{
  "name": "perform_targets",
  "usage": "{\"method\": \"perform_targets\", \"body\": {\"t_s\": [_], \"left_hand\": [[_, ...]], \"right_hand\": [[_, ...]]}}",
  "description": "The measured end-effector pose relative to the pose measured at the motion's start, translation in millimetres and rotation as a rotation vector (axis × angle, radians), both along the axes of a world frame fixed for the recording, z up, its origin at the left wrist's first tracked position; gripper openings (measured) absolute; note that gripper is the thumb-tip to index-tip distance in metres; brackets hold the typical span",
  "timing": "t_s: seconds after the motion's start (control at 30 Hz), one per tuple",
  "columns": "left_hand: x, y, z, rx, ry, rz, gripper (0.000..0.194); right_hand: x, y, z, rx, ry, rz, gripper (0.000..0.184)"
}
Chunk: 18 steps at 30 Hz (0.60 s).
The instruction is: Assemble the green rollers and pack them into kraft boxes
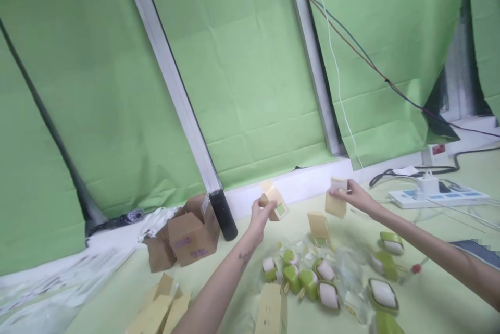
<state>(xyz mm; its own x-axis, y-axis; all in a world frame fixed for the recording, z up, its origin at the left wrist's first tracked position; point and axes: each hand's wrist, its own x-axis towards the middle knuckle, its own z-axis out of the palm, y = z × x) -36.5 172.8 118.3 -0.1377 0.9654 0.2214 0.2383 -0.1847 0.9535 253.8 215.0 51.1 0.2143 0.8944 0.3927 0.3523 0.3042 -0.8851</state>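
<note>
My left hand (261, 218) is closed on a small pale-yellow carton (280, 210), its top flap raised and a green square on its side. Off to the right, my right hand (352, 196) pinches a second pale-yellow carton (336, 207) with a whitish upper part. Between and below the hands a third yellow carton (319, 225) stands with its flap up. Nearer me lie several small green-and-white items (308, 283), whose kind I cannot make out, among clear plastic packaging (347, 266). A longer yellow box (269, 308) is at the bottom edge.
Brown cardboard boxes (195, 237) and a black cylinder (223, 215) stand by the wall. More yellow cartons (156, 313) lie bottom left. A white power strip (441, 197) with cables is at the right. Green sheeting (250, 73) covers the wall behind.
</note>
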Motion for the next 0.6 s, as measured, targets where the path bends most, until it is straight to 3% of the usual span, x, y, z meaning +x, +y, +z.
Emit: {"method": "perform_targets", "body": {"t_s": [0.13, 0.33, 0.47, 0.6], "left_hand": [[-0.1, 46.3, -26.3, -0.117, 0.173, -0.019, 0.034], [-7.4, 67.6, -56.5, -0.244, 0.413, -0.093, 0.034], [-14.3, 67.1, -64.0, -0.33, 0.577, -0.137, 0.034], [-17.0, 60.9, -56.4, -0.358, 0.744, -0.078, 0.034]], "right_hand": [[4.2, 6.6, -18.1, -0.033, -0.125, 0.11, 0.063], [11.7, -5.8, -41.6, -0.098, -0.347, 0.315, 0.071], [18.5, -7.6, -43.9, -0.12, -0.463, 0.333, 0.077], [25.6, -3.2, -43.9, -0.182, -0.584, 0.232, 0.068]]}}
